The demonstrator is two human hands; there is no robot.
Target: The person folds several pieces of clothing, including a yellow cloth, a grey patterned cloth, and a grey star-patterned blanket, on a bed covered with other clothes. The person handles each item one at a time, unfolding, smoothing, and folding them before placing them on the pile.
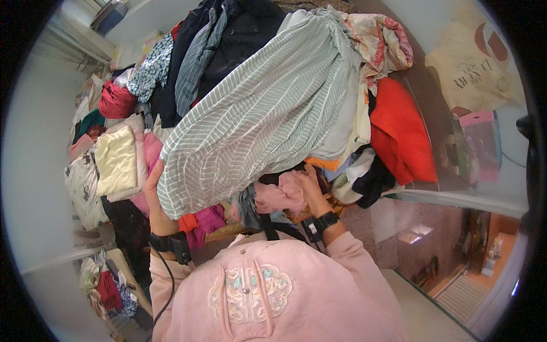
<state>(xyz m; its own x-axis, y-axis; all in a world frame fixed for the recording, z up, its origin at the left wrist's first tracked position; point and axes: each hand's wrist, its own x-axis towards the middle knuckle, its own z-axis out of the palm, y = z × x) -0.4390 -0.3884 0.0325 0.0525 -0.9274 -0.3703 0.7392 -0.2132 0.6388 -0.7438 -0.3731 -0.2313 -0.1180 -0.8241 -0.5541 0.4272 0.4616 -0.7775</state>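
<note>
Head view: large grey-green cloth with thin white herringbone lines (256, 119), spread across the centre of the frame above both hands, with its long axis slanting from a gathered end at upper centre-right down to a broad rounded end at centre-left. Nearest to that broad end, the left hand (158, 202), upright against the cloth's edge, with fingers mostly hidden behind the fabric; cannot tell how tightly closed. Farther right and just below the lower long edge, the right hand (310, 191), touching a crumpled dusty-pink soft cloth (282, 194); cannot tell whether gripping it or only resting against it. Gathered end well apart from both hands, near a rolled pink, red and cream floral fabric bundle (382, 43) at upper right of centre.

Right of the patterned cloth, a bright red folded thick textile (399, 134). Beyond its upper left edge, a heap with a black dark-fabric garment (245, 43) and a blue-and-white mottled cloth (151, 74). At centre-left, a pale yellow folded cloth (117, 159), below a round dark-red fabric bundle (117, 101).

As for containers, at upper right, a beige fabric-like bag (473, 68), with contents not visible; below it, a clear plastic pouch with a pink top band (481, 142), too hazy to tell whether filled.
</note>
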